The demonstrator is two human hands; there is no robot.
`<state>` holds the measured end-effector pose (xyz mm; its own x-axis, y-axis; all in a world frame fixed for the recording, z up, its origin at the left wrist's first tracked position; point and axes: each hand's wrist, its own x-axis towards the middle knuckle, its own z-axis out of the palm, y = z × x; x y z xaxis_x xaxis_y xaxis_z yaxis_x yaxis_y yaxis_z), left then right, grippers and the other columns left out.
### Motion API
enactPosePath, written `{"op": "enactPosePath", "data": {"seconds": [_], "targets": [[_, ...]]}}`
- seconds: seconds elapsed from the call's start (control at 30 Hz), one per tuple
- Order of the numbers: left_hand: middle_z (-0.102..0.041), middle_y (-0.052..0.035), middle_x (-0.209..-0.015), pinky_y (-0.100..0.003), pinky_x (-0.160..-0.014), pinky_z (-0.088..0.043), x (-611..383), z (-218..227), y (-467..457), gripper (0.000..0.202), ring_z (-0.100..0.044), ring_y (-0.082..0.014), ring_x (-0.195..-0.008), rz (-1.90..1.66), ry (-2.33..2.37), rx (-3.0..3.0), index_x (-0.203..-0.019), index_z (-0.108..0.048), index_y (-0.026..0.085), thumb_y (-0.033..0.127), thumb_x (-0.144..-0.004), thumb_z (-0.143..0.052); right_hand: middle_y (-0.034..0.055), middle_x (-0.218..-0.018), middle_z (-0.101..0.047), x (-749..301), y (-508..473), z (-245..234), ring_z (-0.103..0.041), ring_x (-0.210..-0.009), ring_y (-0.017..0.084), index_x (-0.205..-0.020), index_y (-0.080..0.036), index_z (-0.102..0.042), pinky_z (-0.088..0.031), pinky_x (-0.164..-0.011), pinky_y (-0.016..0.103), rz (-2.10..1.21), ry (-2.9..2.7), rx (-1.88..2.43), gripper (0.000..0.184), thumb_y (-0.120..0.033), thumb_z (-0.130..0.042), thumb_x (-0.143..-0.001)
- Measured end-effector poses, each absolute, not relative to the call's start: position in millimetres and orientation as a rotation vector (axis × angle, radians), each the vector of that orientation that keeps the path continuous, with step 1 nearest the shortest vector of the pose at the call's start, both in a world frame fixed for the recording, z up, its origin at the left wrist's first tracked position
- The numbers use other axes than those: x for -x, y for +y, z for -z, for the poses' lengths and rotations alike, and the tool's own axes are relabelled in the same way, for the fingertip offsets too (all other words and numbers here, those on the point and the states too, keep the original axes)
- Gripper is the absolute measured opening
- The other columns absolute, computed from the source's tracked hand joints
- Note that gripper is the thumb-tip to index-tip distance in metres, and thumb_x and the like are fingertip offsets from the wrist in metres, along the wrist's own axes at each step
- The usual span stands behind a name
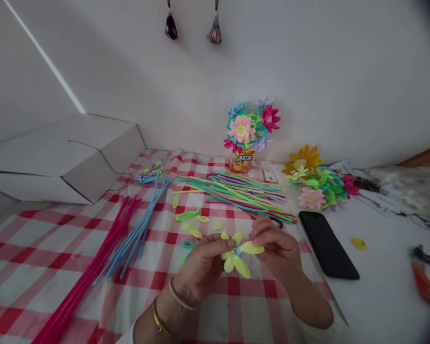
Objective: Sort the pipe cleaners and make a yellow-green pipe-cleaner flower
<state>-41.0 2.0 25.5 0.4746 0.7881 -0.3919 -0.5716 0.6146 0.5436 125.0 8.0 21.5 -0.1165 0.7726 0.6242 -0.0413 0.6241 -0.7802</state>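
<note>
My left hand (208,258) pinches a pale yellow pipe-cleaner flower (230,263) between thumb and fingers, its petals spread toward me. A bit of blue shows at its middle. On the flower's right side, my right hand (277,243) is closed on a single yellow petal (252,247), held up against the flower; whether the two are joined I cannot tell. Several loose yellow petals (188,227) and a green leaf (187,216) lie on the cloth just beyond my left hand. Close to that hand is a teal ring (188,244), partly covered by it.
Bundles of pink (89,272) and blue pipe cleaners (139,234) lie left; a mixed pile (236,191) lies ahead. Behind it stands a jar (241,161) of flowers. A bouquet (317,184), black phone (327,244) and orange-handled tool (426,284) are right, a white box (93,167) left.
</note>
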Motion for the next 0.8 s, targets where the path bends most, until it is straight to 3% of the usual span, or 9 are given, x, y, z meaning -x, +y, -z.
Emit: {"op": "enactPosePath", "data": {"seconds": [0.37,0.53,0.8], "targets": [[-0.065,-0.0015,-0.063,-0.022,-0.054,-0.036,43.1,-28.2,1.6,0.008,-0.054,-0.0096,-0.055,-0.826,0.583,-0.354,-0.071,-0.069,0.012,0.015,-0.063,-0.069,0.0021,-0.071,-0.059,-127.9,9.5,-20.0,-0.052,-0.069,0.017,-0.083,-0.029,-0.071,-0.043,-0.064,0.034,-0.753,-1.695,0.675,0.016,-0.018,-0.068,-0.072],[-0.061,-0.0001,-0.06,-0.021,-0.052,-0.036,45.4,-27.4,-0.2,0.006,-0.051,-0.0078,-0.053,-0.812,0.529,-0.339,-0.067,-0.067,0.012,0.017,-0.066,-0.067,0.0022,-0.073,-0.059,-134.1,11.2,-16.7,-0.053,-0.071,0.018,-0.087,-0.031,-0.07,-0.044,-0.066,0.035,-0.66,-1.771,0.654,0.022,-0.016,-0.067,-0.072],[-0.063,-0.0037,-0.069,-0.024,-0.06,-0.041,46.1,-30.5,-1.3,0.018,-0.055,-0.0117,-0.063,-0.763,0.488,-0.425,-0.08,-0.069,0.011,0.012,-0.062,-0.067,0.0021,-0.077,-0.06,-136.5,11.0,-16.2,-0.053,-0.075,0.018,-0.091,-0.031,-0.069,-0.044,-0.069,0.036,-0.545,-1.872,0.637,0.029,-0.009,-0.064,-0.072]]}}
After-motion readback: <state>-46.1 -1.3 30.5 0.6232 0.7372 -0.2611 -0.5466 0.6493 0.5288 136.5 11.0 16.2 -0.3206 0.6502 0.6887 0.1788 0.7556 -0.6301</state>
